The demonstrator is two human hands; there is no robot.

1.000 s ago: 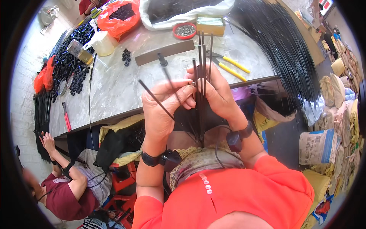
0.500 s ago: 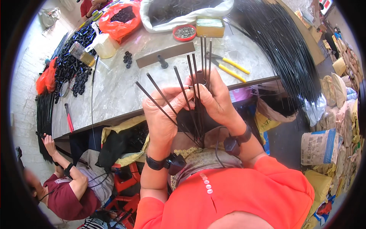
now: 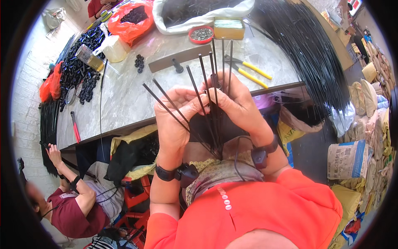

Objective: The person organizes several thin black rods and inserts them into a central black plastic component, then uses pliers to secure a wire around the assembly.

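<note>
In the head view, both hands meet in front of the person's chest, just at the near edge of the marble worktop [image 3: 124, 95]. The left hand [image 3: 174, 120] is closed around a fan of thin black rods [image 3: 205, 89], and the right hand [image 3: 238, 106] pinches the same bunch from the other side; the rod tips splay upward and leftward, their lower ends converging below the hands. On the worktop beyond lie yellow-handled pliers [image 3: 251, 70], a red dish of small metal parts [image 3: 201, 35] and an orange bag [image 3: 134, 18]. A seated co-worker [image 3: 70, 203] is at lower left.
</note>
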